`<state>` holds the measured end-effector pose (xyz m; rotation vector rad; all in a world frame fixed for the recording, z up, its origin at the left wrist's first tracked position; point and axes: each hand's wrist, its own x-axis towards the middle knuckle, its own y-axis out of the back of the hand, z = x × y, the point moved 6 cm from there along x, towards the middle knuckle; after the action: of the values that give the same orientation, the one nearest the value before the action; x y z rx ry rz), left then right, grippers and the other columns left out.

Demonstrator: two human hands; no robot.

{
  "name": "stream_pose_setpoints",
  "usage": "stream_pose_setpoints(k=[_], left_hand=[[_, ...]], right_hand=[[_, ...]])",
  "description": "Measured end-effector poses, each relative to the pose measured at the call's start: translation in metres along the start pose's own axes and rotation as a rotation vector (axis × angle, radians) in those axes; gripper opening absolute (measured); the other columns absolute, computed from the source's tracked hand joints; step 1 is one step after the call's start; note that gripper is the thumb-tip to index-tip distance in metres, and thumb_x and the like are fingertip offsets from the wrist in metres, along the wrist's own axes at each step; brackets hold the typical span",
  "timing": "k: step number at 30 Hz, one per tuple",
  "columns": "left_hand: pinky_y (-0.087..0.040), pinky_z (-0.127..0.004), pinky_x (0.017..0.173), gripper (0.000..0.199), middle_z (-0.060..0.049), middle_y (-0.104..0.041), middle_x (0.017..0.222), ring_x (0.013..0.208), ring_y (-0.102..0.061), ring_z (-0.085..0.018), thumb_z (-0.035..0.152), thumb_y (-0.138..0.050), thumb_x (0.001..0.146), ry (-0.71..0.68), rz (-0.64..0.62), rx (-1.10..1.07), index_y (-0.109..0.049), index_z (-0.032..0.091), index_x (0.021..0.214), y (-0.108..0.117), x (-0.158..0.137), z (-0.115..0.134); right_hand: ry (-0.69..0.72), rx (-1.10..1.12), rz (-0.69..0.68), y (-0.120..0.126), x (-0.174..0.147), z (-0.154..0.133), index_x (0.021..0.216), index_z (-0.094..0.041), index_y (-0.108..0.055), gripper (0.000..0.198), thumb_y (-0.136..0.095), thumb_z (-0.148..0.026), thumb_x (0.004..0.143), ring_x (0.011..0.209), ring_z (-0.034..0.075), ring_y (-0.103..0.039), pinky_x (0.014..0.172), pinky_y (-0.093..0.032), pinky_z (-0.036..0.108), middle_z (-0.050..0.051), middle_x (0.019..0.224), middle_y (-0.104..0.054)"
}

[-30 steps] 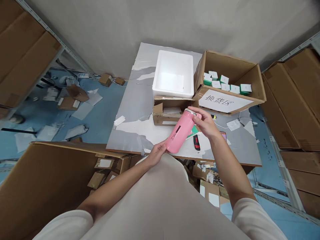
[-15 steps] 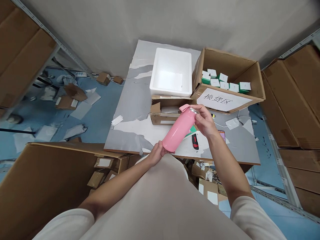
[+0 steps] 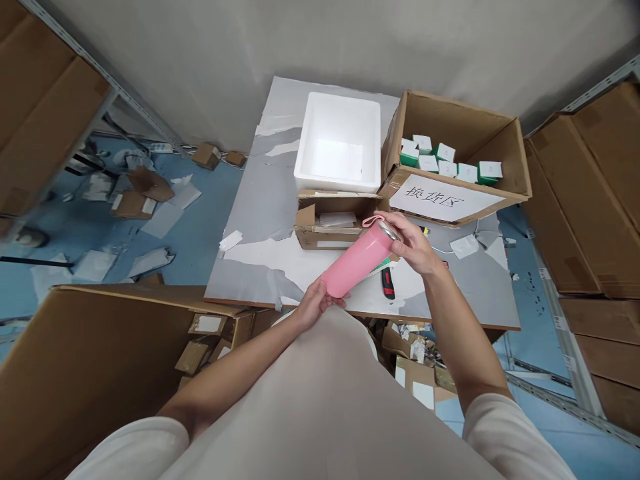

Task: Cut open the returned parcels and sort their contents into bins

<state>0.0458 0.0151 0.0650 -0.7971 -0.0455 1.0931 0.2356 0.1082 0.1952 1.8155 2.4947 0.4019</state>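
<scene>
"Bottle (image 3: 353,263) in both hands, is it?"

"Yes; I hold it aslant over the near part of the table (image 3: 245,267); my left hand (image 3: 315,303) cups the lower end; my right hand (image 3: 415,245) is closed round the upper end, by the strap (image 3: 373,219) and the silver rim (image 3: 389,231)."

"Which step are you at?"

"Looking it over, I'd judge; any turn from here would call for steady support under the low end and a light guiding grip at the top; those smooth sides could slip."

"Can you read any writing?"

"None on the side of it facing up; the sign (image 3: 445,199) on the big carton (image 3: 465,112) says 换货区, black handwriting on white; the little boxes (image 3: 427,164) inside bear marks too small to make out; so does the pale label (image 3: 333,245) on the small carton (image 3: 306,237), just beyond what I'm holding."
</scene>
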Motion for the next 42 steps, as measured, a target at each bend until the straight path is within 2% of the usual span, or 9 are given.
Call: stream_pose_setpoints(k=[7,16,21,29,32,34,36,38,42], left_hand=[[-0.047,-0.036,0.071,0.071,-0.013,-0.070,0.081,0.066,-0.063,-0.020,0.075,-0.042,0.077,0.054,-0.015,0.024,-0.062,0.010,0.097,-0.005,0.009,-0.009],[-0.045,-0.034,0.069,0.074,-0.010,-0.067,0.074,0.068,-0.061,-0.020,0.077,-0.038,0.077,0.132,-0.037,0.024,-0.060,0.012,0.104,-0.012,0.023,-0.022],[-0.045,-0.034,0.068,0.073,-0.009,-0.066,0.073,0.066,-0.059,-0.019,0.077,-0.034,0.078,0.156,-0.051,0.025,-0.062,0.013,0.101,-0.021,0.031,-0.026],[-0.047,-0.038,0.075,0.077,-0.009,-0.064,0.077,0.076,-0.061,-0.022,0.076,-0.016,0.082,0.152,-0.091,0.134,-0.061,0.017,0.101,-0.022,0.041,-0.034],[-0.043,-0.046,0.090,0.078,-0.015,-0.062,0.110,0.105,-0.056,-0.030,0.077,-0.024,0.081,0.013,-0.094,0.569,-0.053,0.017,0.121,-0.009,0.060,-0.033],[-0.033,-0.052,0.101,0.083,-0.019,-0.046,0.136,0.128,-0.038,-0.037,0.072,-0.054,0.070,-0.035,-0.007,1.067,-0.043,0.018,0.133,0.003,0.080,-0.039],[-0.024,-0.058,0.106,0.105,-0.022,-0.027,0.149,0.137,-0.020,-0.041,0.055,-0.076,0.055,0.041,0.097,1.468,-0.029,0.016,0.141,0.015,0.101,-0.052],[-0.025,-0.061,0.103,0.109,-0.025,-0.026,0.147,0.136,-0.022,-0.042,0.038,-0.080,0.055,0.122,0.123,1.599,-0.021,0.014,0.142,0.022,0.121,-0.070],[-0.038,-0.050,0.097,0.081,-0.022,-0.047,0.126,0.119,-0.045,-0.034,0.019,-0.067,0.064,0.090,0.072,1.532,-0.028,0.010,0.134,0.027,0.138,-0.092]], right_hand=[[-0.011,0.011,0.046,0.009,-0.009,0.010,0.136,-0.027,-0.046,0.074,-0.063,-0.063,0.073,0.125,0.028,-0.047,0.104,-0.037,0.046,0.010,0.133,-0.053],[-0.012,-0.047,-0.016,0.025,-0.021,0.017,0.129,-0.027,-0.049,0.078,-0.077,-0.055,0.062,0.120,0.027,-0.052,0.099,-0.044,0.042,0.012,0.140,-0.042],[-0.044,0.013,0.017,0.037,-0.027,0.031,0.128,-0.024,-0.048,0.076,-0.079,-0.050,0.063,0.111,0.025,-0.058,0.095,-0.046,0.041,0.010,0.121,-0.059],[-0.037,-0.013,0.074,0.050,-0.026,0.039,0.119,-0.020,-0.056,0.073,-0.085,-0.041,0.055,0.097,0.022,-0.060,0.087,-0.049,0.035,0.010,0.109,-0.062],[0.036,-0.108,0.214,0.078,-0.036,0.027,0.115,-0.019,-0.056,0.071,-0.084,-0.043,0.055,0.095,0.023,-0.061,0.085,-0.050,0.038,0.009,0.105,-0.063],[0.070,-0.223,0.397,0.106,-0.052,0.018,0.114,-0.019,-0.055,0.071,-0.082,-0.045,0.054,0.098,0.025,-0.060,0.088,-0.049,0.041,0.009,0.105,-0.062],[0.061,-0.356,0.618,0.133,-0.073,0.014,0.113,-0.019,-0.054,0.071,-0.082,-0.042,0.052,0.099,0.026,-0.060,0.090,-0.048,0.044,0.008,0.105,-0.061],[0.013,-0.456,0.803,0.148,-0.095,0.017,0.111,-0.018,-0.054,0.070,-0.083,-0.037,0.050,0.099,0.024,-0.059,0.091,-0.047,0.044,0.007,0.105,-0.058],[-0.148,-0.526,0.988,0.145,-0.126,0.044,0.109,-0.015,-0.055,0.066,-0.081,-0.034,0.051,0.093,0.021,-0.058,0.090,-0.047,0.043,0.005,0.100,-0.055]])
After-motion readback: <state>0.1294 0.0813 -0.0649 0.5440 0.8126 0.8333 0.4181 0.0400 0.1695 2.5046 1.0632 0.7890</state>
